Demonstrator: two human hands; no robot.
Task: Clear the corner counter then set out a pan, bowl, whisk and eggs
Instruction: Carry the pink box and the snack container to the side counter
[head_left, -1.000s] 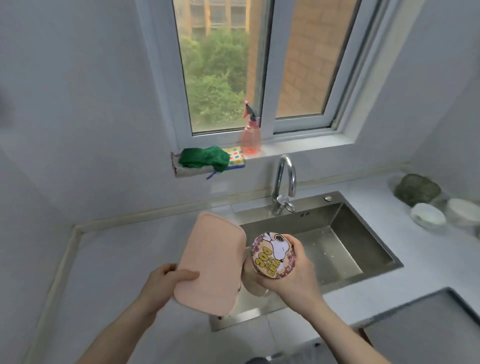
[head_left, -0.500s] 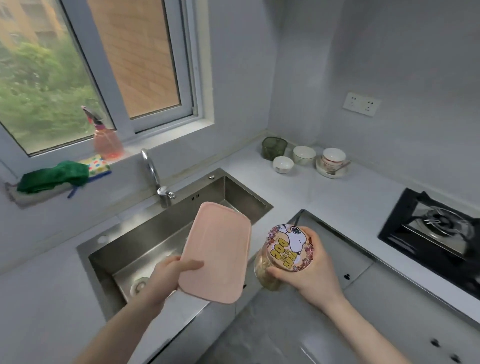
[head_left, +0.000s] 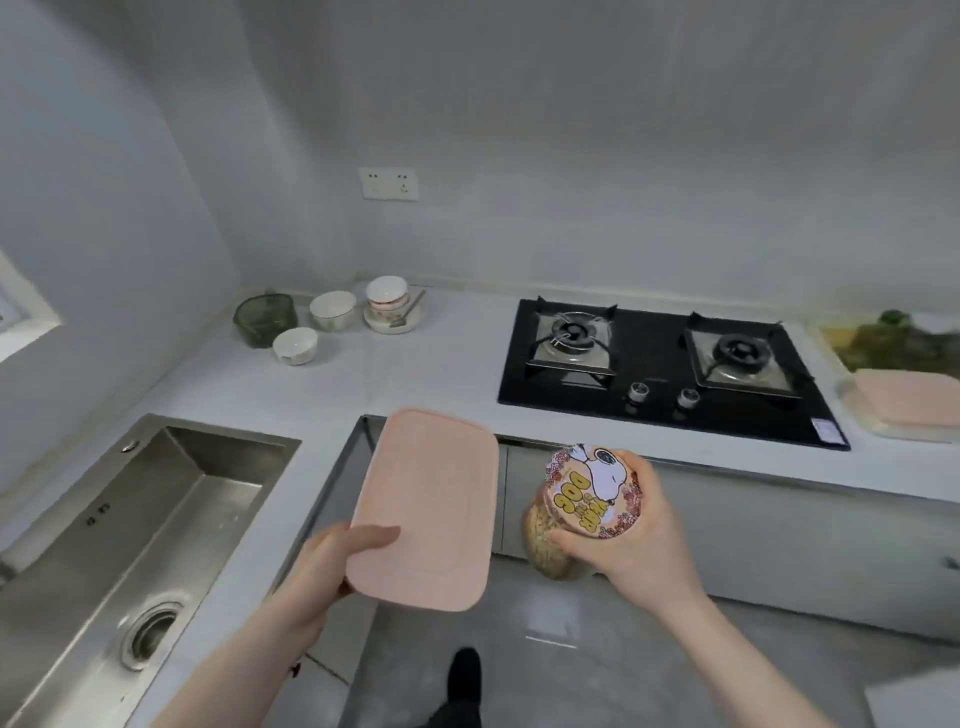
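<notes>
Along the wall, we see the white surface (head_left: 441, 364), the sink (head_left: 130, 530) and the black stove (head_left: 665, 369). Our left hand (head_left: 332, 556) grips a pink box (head_left: 423, 509) by its near edge, out over the floor. Our right hand (head_left: 639, 535) grips a jar (head_left: 576, 514) with a dog on its lid. Small bowls (head_left: 332, 310) sit in the corner.

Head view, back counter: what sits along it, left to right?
Green glass container → small white bowl → white bowl → stacked bowls on a saucer → gas hob → pink-lidded box at the far right edge.
</notes>
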